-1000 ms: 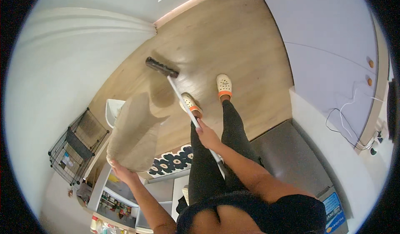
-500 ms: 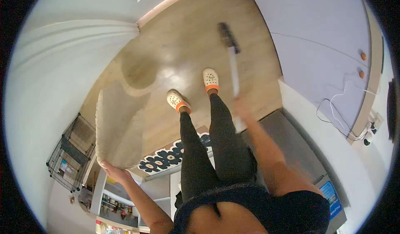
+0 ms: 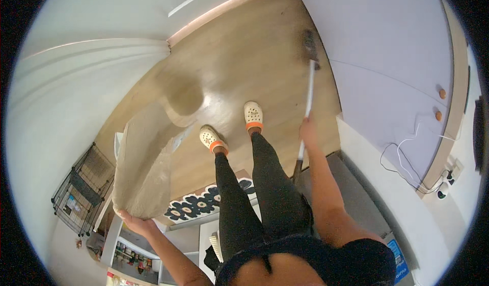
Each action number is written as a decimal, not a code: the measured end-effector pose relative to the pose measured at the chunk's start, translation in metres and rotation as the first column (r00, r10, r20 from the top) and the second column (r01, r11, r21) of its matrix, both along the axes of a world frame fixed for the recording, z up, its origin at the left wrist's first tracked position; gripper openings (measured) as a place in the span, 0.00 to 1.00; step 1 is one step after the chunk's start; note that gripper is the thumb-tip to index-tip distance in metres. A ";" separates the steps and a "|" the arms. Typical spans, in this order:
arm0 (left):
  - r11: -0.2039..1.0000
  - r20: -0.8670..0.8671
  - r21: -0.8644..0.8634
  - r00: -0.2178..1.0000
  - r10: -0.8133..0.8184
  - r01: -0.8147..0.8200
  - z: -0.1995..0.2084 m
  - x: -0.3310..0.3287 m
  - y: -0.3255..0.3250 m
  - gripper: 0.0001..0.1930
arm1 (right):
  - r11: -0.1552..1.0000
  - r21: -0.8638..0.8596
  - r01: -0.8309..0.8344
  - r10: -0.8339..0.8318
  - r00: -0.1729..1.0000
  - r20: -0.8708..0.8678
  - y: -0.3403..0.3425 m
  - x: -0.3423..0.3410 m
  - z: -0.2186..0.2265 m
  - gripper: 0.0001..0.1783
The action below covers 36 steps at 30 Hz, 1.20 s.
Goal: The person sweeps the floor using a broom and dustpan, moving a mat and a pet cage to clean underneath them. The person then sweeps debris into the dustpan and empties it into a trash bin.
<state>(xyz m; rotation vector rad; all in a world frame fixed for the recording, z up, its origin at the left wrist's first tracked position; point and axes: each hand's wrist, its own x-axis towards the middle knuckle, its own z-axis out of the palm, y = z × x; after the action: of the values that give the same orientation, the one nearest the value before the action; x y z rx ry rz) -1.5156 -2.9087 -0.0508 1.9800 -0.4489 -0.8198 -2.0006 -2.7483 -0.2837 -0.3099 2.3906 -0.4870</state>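
My right hand (image 3: 308, 132) is closed round the pale handle of a long broom (image 3: 310, 90). Its dark bristle head rests on the floor by the lilac cabinet doors and looks blurred. On the left, my left hand (image 3: 137, 224) grips the near end of a large, pale, translucent plastic bag (image 3: 142, 169), which spreads away over the floor. What may be inside the bag cannot be made out. My feet, in cream clogs (image 3: 253, 114) with orange straps, stand between bag and broom.
Lilac cabinet doors (image 3: 387, 47) line the right, with white cables (image 3: 407, 156) at a wall socket. Behind my legs lies a flower-patterned mat (image 3: 191, 207). A black wire rack (image 3: 84, 189) stands at left, near shelves (image 3: 135, 258). A grey box-like surface (image 3: 351, 189) sits beside my right arm.
The broom head has swung right, toward the lilac doors, with my right hand moving right too. The bag in my left hand has shifted nearer and its shape has changed.
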 end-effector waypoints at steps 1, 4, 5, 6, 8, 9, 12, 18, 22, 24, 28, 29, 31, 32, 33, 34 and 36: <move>0.999 0.020 -0.020 0.999 -0.032 0.033 -0.002 0.002 0.005 0.25 | 0.982 -0.059 0.180 -0.173 0.980 0.099 -0.023 -0.018 -0.012 0.17; 0.996 0.076 0.020 0.993 -0.092 0.090 -0.013 -0.011 -0.007 0.27 | 0.999 0.000 -0.043 0.043 0.999 0.009 -0.049 -0.077 -0.102 0.13; 0.995 0.053 0.019 0.994 -0.096 0.095 -0.016 0.002 -0.002 0.27 | 0.957 0.052 -0.285 0.289 0.943 -0.166 -0.064 -0.088 -0.120 0.12; 0.996 0.031 0.016 0.995 -0.093 0.093 -0.022 0.011 0.001 0.27 | 0.866 0.162 -0.473 0.498 0.789 -0.359 -0.081 -0.097 -0.135 0.11; 0.999 0.069 0.025 0.996 -0.050 0.048 -0.019 -0.012 -0.005 0.28 | 0.912 0.146 -0.384 0.411 0.868 -0.280 -0.131 -0.094 -0.146 0.15; 1.000 0.088 0.019 0.996 -0.015 0.013 -0.022 -0.009 0.000 0.28 | 0.967 0.090 -0.238 0.250 0.954 -0.163 -0.161 -0.082 -0.144 0.18; 0.999 0.097 0.013 0.994 0.040 -0.041 -0.028 0.007 0.019 0.30 | 0.977 0.035 0.212 -0.215 0.970 0.113 -0.222 -0.052 -0.134 0.25; 0.997 0.081 0.073 0.997 -0.008 0.002 -0.035 0.035 0.041 0.32 | 0.509 0.481 -0.713 0.817 0.577 -0.009 -0.247 -0.003 -0.138 0.27; 0.998 0.057 0.061 0.998 0.020 -0.024 -0.030 0.044 0.032 0.29 | 0.705 0.378 -0.601 0.706 0.647 -0.288 -0.219 0.037 -0.157 0.28; 0.999 0.034 0.054 0.999 0.005 -0.007 -0.030 0.068 0.045 0.30 | 0.742 0.277 -0.610 0.654 0.750 -0.099 -0.203 0.068 -0.139 0.28; 0.998 -0.012 0.053 0.999 0.039 -0.038 -0.019 0.093 0.067 0.29 | 0.810 0.146 -0.568 0.560 0.823 0.093 -0.184 0.169 -0.039 0.31; 0.997 -0.005 0.070 0.999 0.039 -0.038 -0.015 0.097 0.065 0.28 | 0.733 0.198 -0.651 0.639 0.759 0.128 -0.175 0.189 -0.026 0.32; 0.993 0.017 0.108 0.999 0.046 -0.047 -0.008 0.105 0.063 0.28 | 0.629 0.257 -0.733 0.699 0.679 0.227 -0.164 0.229 0.001 0.32; 0.992 -0.013 0.111 0.998 0.064 -0.062 -0.007 0.114 0.066 0.27 | 0.612 0.277 -0.741 0.683 0.671 0.288 -0.158 0.245 0.015 0.32; 0.991 -0.038 0.108 0.995 0.090 -0.085 -0.006 0.125 0.073 0.26 | 0.613 0.273 -0.741 0.676 0.671 0.304 -0.149 0.262 0.030 0.32; 0.989 -0.065 0.102 0.991 0.113 -0.107 -0.006 0.135 0.077 0.25 | 0.616 0.268 -0.740 0.669 0.672 0.317 -0.140 0.279 0.044 0.32; 0.995 -0.083 0.075 0.994 0.070 -0.064 -0.003 0.152 0.084 0.25 | 0.568 0.254 -0.782 0.703 0.623 0.344 -0.122 0.303 0.069 0.31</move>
<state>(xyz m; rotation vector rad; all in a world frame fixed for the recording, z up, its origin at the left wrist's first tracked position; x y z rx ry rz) -1.3637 -2.8248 -0.0543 2.0068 -0.3055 -0.8856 -1.6980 -2.8707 -0.2148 -0.9894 1.8400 0.3457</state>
